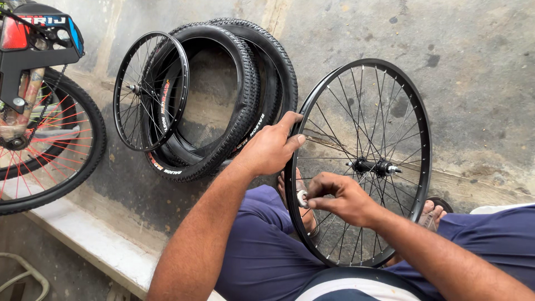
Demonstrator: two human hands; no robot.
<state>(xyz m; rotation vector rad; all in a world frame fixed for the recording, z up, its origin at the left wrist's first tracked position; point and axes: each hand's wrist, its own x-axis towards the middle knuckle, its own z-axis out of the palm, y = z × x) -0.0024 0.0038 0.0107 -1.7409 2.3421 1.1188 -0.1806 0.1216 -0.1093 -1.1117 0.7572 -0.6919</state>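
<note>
At the far left stands part of a bicycle with a black tyre and red spokes (42,150), on the pale ledge (95,239) by the grey concrete wall (473,67). Next to it, a bare black wheel rim with thin silver spokes (150,92) leans on two black knobbly rubber tyres (245,95), which rest against the wall. So I count two loose tyres and two bare wheels, plus the one wheel on the bike.

In the middle, the person sits in blue trousers (262,245) with sandalled feet (432,214) on the ground. The second bare wheel, a big black metal rim with silver spokes and a hub in the middle (370,166), stands upright between the knees, its flat face turned to the person and its axle pointing out toward the wall.

The left hand (270,147) is wrapped around the rim's upper left edge, fingers curled over it, holding it steady. The right hand (340,195) is lower, just inside the same left edge, its fingertips pinched on a small silver piece (302,198) right against the rim. That piece sits straight below the left hand, and the right hand is the nearer one to it. I cannot tell what the piece is.
</note>
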